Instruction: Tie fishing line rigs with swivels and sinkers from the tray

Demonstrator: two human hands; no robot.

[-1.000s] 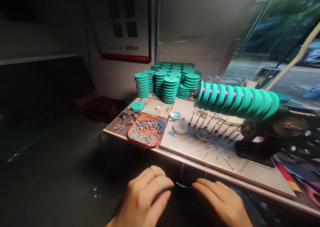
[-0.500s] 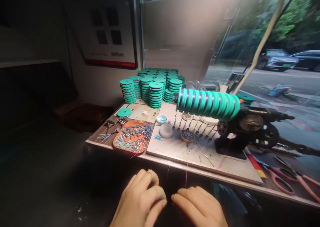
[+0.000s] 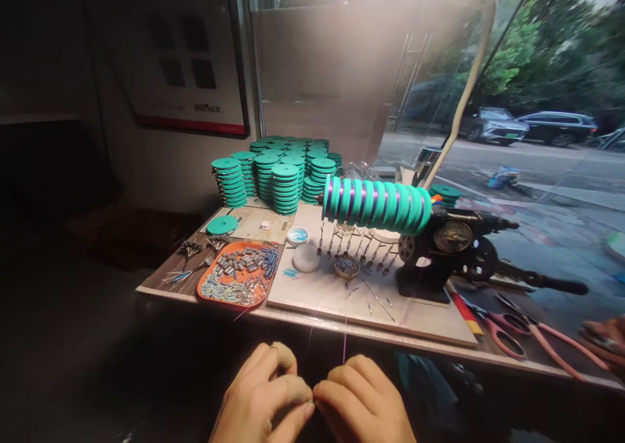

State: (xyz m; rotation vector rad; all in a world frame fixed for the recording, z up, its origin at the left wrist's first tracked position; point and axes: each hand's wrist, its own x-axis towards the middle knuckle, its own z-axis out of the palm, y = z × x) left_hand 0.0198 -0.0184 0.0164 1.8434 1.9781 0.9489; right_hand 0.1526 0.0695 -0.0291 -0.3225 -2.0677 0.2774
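Note:
My left hand point(image 3: 268, 391) is closed in a pinch in front of the table edge, a cover on one finger. Its thumb and fingertip meet the fingertips of my right hand point(image 3: 364, 394), also closed. A thin purple line point(image 3: 344, 346) drops from the table edge to my right hand. What lies between the fingertips is too small to make out. Beyond the hands, a row of green foam spools point(image 3: 375, 203) wound with purple line sits on a black hand-cranked winder point(image 3: 454, 241). Small tackle pieces hang below the spools.
An orange tray point(image 3: 201, 293) of small weights and tubes stands left of a pale board point(image 3: 312, 309). Green spools point(image 3: 284, 189) are stacked behind. Small dishes point(image 3: 346, 275) hold tiny parts. Pink-handled scissors point(image 3: 505, 339) and pliers point(image 3: 561, 348) lie right. A blurred hand point(image 3: 605, 339) shows at the right edge.
My hands have come together, so that their fingertips now meet. The view has turned right, shifting the table leftward, and the blurred hand has come into view at the right edge.

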